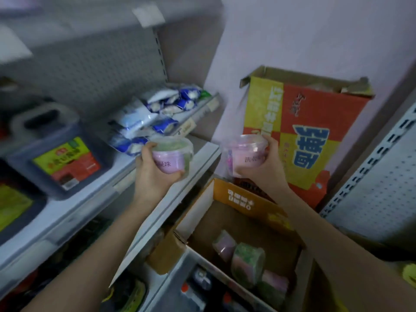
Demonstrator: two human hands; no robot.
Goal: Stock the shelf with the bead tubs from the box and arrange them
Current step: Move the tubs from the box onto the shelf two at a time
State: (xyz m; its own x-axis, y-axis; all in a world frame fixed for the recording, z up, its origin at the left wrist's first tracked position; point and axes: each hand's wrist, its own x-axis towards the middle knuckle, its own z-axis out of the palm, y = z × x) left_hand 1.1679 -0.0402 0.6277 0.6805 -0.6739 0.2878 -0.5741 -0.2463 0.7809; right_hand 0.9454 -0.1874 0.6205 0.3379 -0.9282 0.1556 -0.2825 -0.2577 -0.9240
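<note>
left hand point(150, 174) grips green tub point(174, 154), centre | right hand point(263, 167) grips pink tub point(247, 155) | box point(225, 212) lower right, more tubs point(247, 260) inside

1 head-worn wide-angle view looks forward and down, close to the front edge of the shelf point(203, 154) and the open box point(247, 224) beside it.

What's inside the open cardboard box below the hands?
Several bead tubs lie sideways in the box; the right forearm covers its right part, where more may be hidden.
</note>
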